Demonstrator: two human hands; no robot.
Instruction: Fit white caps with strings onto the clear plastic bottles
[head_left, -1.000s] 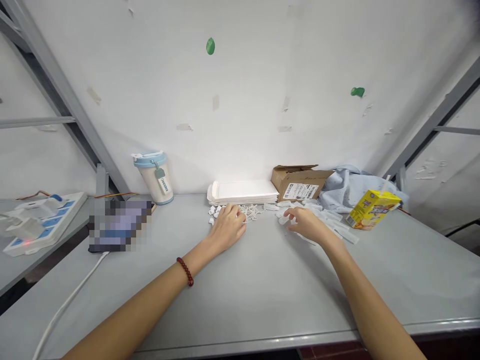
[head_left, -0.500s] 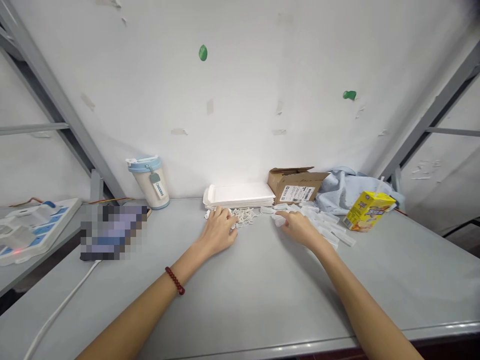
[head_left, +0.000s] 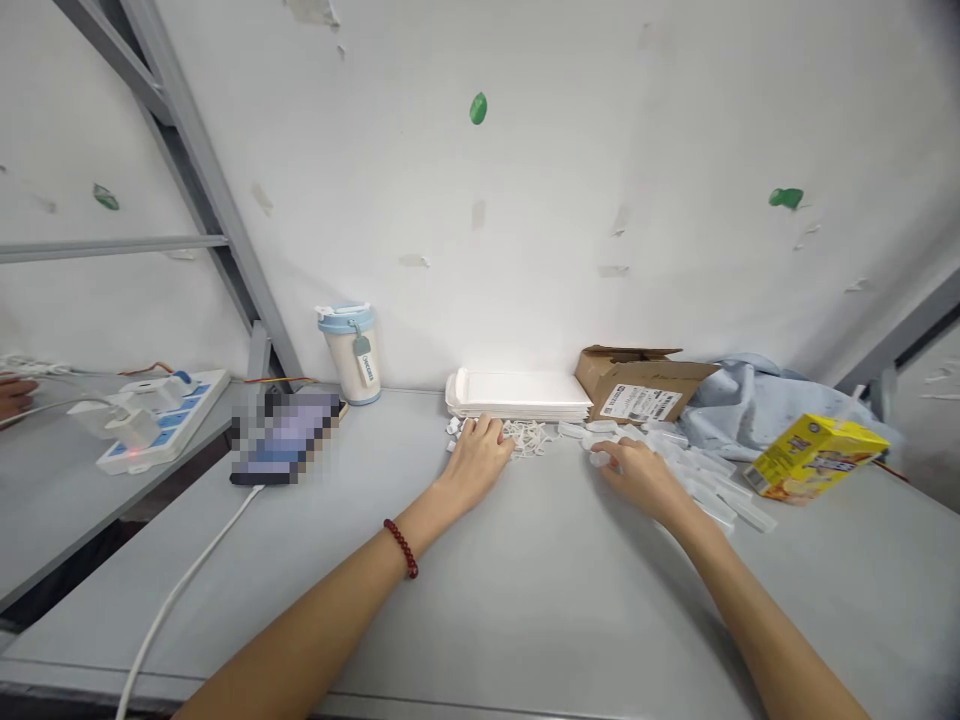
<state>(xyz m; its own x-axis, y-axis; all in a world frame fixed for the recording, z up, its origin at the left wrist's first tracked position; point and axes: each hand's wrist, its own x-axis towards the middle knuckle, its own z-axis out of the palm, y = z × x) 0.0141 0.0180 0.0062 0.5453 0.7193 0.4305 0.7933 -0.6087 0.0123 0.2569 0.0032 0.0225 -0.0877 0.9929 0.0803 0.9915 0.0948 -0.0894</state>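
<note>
My left hand (head_left: 478,468) reaches over a pile of thin white cord loops (head_left: 531,438) mixed with small white pieces. Its fingers are curled down together, and whatever is under the fingertips is hidden. My right hand (head_left: 639,480) has thumb and index finger closed on a small translucent plastic case (head_left: 599,459) at the near-left edge of a heap of similar cases (head_left: 720,485). Behind both hands lies a stack of white padded envelopes (head_left: 517,395) against the wall.
An opened cardboard box (head_left: 637,385) and a pale blue cloth (head_left: 750,400) sit behind the heap, with a yellow drink carton (head_left: 817,458) at right. Leftward are a lidded cup (head_left: 352,360), a blurred phone (head_left: 289,435) on a white cable, and a power strip (head_left: 169,425). Another person's hand (head_left: 13,393) shows far left.
The view has turned left, so everything sits farther right. My right hand has closed on a translucent case. My left hand stays at the cord pile. Another person's hand has come into view.
</note>
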